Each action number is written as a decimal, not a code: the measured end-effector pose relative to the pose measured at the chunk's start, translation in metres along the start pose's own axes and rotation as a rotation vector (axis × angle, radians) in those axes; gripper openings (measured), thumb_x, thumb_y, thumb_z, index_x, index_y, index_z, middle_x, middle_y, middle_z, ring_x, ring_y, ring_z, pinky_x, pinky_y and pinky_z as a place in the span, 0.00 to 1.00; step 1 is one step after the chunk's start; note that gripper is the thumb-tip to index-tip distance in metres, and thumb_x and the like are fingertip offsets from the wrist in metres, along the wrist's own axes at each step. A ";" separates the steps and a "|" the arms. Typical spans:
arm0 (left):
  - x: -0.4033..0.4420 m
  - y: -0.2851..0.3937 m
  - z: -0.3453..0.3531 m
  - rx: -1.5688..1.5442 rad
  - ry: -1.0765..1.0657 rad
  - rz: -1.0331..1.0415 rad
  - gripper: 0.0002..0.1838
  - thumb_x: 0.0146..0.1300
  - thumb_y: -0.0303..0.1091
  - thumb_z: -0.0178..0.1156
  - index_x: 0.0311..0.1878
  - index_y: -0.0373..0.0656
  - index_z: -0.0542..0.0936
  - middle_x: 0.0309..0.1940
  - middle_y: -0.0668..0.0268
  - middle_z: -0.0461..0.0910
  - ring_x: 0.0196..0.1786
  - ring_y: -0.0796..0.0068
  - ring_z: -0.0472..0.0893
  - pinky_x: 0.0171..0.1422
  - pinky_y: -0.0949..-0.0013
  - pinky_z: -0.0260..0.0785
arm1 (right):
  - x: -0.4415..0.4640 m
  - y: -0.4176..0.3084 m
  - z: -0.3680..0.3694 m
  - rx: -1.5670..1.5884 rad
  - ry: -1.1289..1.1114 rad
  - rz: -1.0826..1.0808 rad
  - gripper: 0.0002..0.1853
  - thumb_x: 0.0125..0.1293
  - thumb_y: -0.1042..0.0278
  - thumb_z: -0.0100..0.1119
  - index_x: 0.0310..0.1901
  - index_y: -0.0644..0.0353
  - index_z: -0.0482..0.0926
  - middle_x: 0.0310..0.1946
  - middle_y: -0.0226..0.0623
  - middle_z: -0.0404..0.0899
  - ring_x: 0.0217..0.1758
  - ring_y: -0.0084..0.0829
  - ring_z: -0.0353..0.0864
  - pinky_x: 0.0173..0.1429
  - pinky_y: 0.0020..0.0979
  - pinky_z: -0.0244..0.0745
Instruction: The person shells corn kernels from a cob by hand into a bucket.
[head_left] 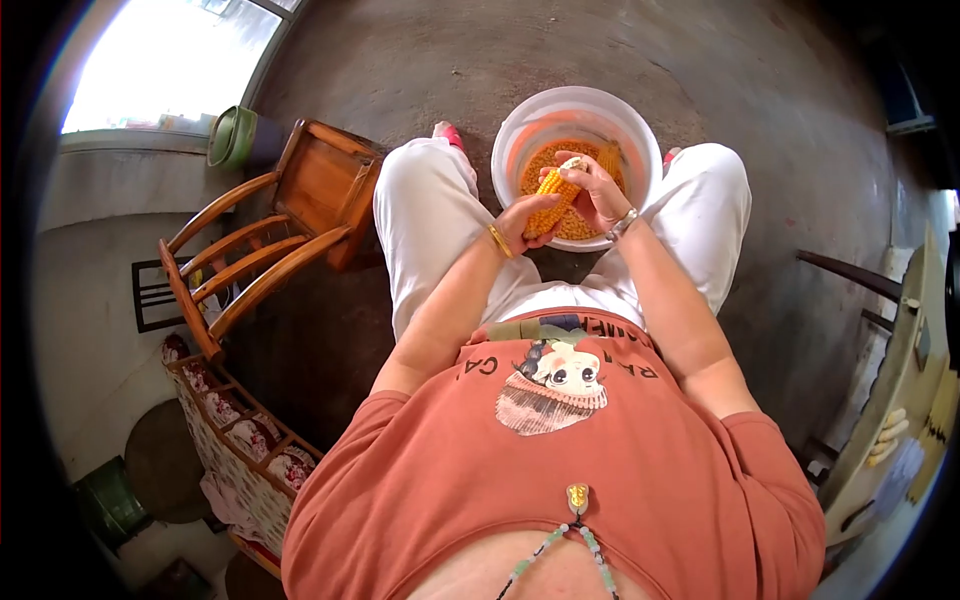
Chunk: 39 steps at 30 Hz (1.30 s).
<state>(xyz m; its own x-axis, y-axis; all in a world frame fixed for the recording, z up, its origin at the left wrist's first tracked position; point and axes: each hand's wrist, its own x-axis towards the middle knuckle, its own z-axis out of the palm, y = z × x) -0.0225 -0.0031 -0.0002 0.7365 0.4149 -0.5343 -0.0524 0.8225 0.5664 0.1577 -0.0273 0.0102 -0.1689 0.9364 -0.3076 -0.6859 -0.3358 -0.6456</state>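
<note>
A yellow corn cob (552, 203) is held slantwise between both my hands, over a white bucket (512, 125). My left hand (522, 222) wraps round the lower end of the cob. Around its pale upper end are the fingers of my right hand (600, 196). Loose corn kernels (577, 230) lie in the bucket under my hands. Against the bucket's inner right side rests what looks like another cob (610, 158), partly hidden by my right hand. The bucket stands on the floor between my knees.
A wooden chair (325, 190) stands at the left, with a green container (233, 138) behind it. Below the chair is a wooden-framed seat with patterned fabric (225, 410). At the right edge, a table (880, 400) carries pale gloves (888, 436). Grey concrete floor (720, 60) surrounds the bucket.
</note>
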 end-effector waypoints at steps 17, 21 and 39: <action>0.006 -0.007 0.002 0.104 0.051 0.013 0.18 0.61 0.45 0.61 0.44 0.40 0.73 0.25 0.62 0.75 0.13 0.79 0.68 0.11 0.79 0.54 | 0.013 0.014 -0.018 -0.014 0.132 0.045 0.16 0.66 0.64 0.59 0.49 0.63 0.69 0.44 0.46 0.79 0.49 0.35 0.80 0.55 0.37 0.77; 0.003 -0.003 -0.002 -0.037 -0.059 -0.028 0.19 0.61 0.46 0.60 0.45 0.41 0.73 0.26 0.61 0.76 0.12 0.78 0.68 0.12 0.80 0.55 | -0.003 -0.007 0.002 0.123 -0.011 0.052 0.20 0.63 0.66 0.62 0.53 0.62 0.67 0.47 0.45 0.79 0.52 0.34 0.79 0.59 0.36 0.74; 0.004 -0.005 -0.004 -0.105 -0.097 -0.030 0.23 0.62 0.49 0.58 0.50 0.40 0.71 0.28 0.58 0.77 0.11 0.76 0.68 0.11 0.80 0.57 | 0.005 0.013 -0.004 -0.062 0.000 -0.123 0.17 0.68 0.66 0.57 0.53 0.64 0.66 0.43 0.43 0.79 0.47 0.33 0.81 0.53 0.32 0.78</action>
<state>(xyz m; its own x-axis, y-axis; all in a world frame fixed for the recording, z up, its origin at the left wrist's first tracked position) -0.0222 -0.0040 -0.0074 0.8001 0.3543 -0.4840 -0.0963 0.8723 0.4794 0.1513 -0.0277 -0.0026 -0.0866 0.9709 -0.2234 -0.6565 -0.2243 -0.7202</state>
